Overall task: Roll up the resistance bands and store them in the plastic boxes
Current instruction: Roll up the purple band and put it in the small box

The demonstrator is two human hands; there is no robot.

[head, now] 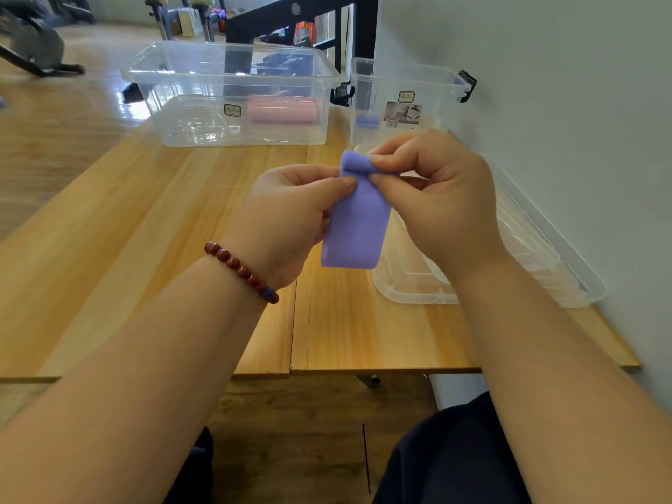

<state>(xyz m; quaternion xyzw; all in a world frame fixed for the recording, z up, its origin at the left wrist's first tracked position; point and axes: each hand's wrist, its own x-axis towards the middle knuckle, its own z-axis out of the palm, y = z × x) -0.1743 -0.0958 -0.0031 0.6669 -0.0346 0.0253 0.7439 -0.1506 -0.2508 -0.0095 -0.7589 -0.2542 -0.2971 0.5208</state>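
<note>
- Left hand (287, 216): I read it as grasping. The thumb and curled fingers pinch the left edge of the purple resistance band (358, 227) just under its rolled end. A bracelet (242, 272) of dark red beads sits on this wrist.
- Right hand (440, 198): also grasping. Thumb and forefinger pinch the right end of the small roll formed at the top of the band, and the other fingers are curled behind it.
- Purple resistance band: held in the air between both hands, above the worktop (145, 231). Only its upper end is rolled. The rest hangs down flat, and its looped lower end is free of the worktop.
- Large clear box (232, 78): stands open at the far side of the worktop, left of centre. I see pink rolled bands (282, 110) lying on its floor near the right wall.
- Small clear box (436, 92): stands open just right of the large box, close to the wall (563, 85). It has a black latch (467, 85) at its right end and a label on its front. A purple roll (366, 120) lies inside, at the left.
- Clear lids (538, 263): lie flat on the worktop along the wall, under and beyond the right hand, one overlapping the other.
- Foreground: dark clothing on the person's lap shows below the worktop's near edge, over a wooden floor (309, 412).
</note>
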